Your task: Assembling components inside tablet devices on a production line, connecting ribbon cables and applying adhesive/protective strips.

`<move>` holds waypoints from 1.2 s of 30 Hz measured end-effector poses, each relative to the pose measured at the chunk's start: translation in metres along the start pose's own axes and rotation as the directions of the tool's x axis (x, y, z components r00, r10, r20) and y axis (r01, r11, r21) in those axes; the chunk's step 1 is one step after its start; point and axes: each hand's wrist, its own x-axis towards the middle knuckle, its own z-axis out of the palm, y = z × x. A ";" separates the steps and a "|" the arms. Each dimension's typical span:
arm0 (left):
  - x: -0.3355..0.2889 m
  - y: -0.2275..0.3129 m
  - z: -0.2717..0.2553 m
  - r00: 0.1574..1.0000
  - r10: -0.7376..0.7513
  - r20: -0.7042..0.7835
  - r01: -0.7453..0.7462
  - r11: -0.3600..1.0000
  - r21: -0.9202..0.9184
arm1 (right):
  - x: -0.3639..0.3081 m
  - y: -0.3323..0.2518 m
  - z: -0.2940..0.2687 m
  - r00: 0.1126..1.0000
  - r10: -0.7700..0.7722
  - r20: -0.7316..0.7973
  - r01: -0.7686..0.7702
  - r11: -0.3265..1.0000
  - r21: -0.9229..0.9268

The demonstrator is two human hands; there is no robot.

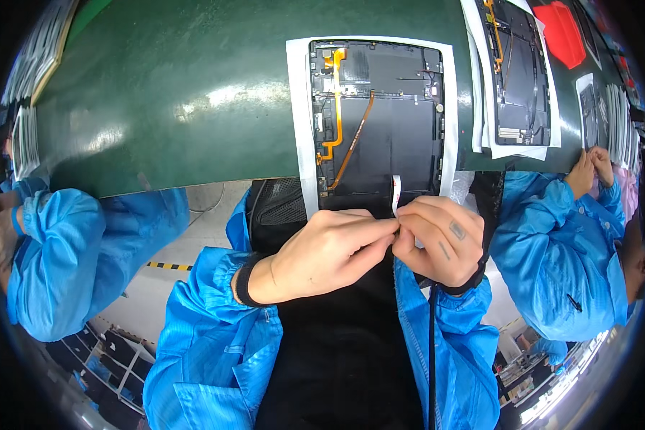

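Note:
My left hand (328, 247) and my right hand (441, 238) meet fingertip to fingertip, both closed in a pinch. From between the fingertips a narrow white strip (396, 192) with small red marks sticks up. Its lower end is hidden by my fingers. Just beyond my hands lies an opened tablet housing (401, 140), dark inside, with an orange flex cable (337, 100) down its left side and a thin brown cable (352, 143) slanting across the middle. The housing rests on a white sheet (299, 93), and my hands cover its near edge.
On the green worktable (193, 79), a second opened tablet housing (519, 79) lies on white sheets to the right, near a red piece (560, 34). Co-workers in blue sit at left (57, 265) and right (566, 265). White stacked items (26, 143) stand at the far left.

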 end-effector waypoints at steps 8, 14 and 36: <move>-0.003 0.000 -0.009 0.997 -0.005 0.081 0.012 0.996 -0.085 | 0.001 0.005 -0.003 0.988 0.151 0.008 -0.151 0.979 0.140; -0.009 0.006 -0.040 0.951 0.022 0.309 0.092 0.933 -0.348 | -0.009 0.017 -0.015 0.937 0.342 -0.073 -0.332 0.936 0.120; -0.001 0.018 -0.046 0.943 0.141 0.302 0.022 0.879 -0.476 | -0.047 -0.005 -0.056 0.892 0.420 -0.166 -0.429 0.903 -0.021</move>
